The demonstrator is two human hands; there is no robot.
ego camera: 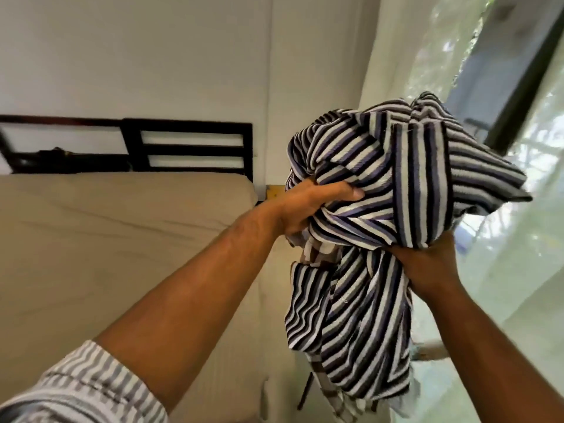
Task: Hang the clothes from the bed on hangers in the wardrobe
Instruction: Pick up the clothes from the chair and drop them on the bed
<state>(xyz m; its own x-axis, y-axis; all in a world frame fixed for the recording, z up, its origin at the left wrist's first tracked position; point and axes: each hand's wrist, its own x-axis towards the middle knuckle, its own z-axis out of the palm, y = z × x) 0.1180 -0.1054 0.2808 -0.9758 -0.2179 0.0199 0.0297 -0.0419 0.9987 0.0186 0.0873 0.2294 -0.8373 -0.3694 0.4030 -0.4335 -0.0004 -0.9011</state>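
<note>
A bunched striped shirt [393, 190] is held up in the air beside the bed [122, 239] (beige sheet). It is gripped by the left hand [308, 206], thumb curled over the fabric, and clutched from below by the right hand [427, 264].

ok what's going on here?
A person holds a bunched striped garment up beside the bed with both hands. The left-hand grip clutches its upper folds; the right-hand grip clutches it from below, with the rest hanging down. No hanger or wardrobe is in view, so nothing is hung yet.
</note>
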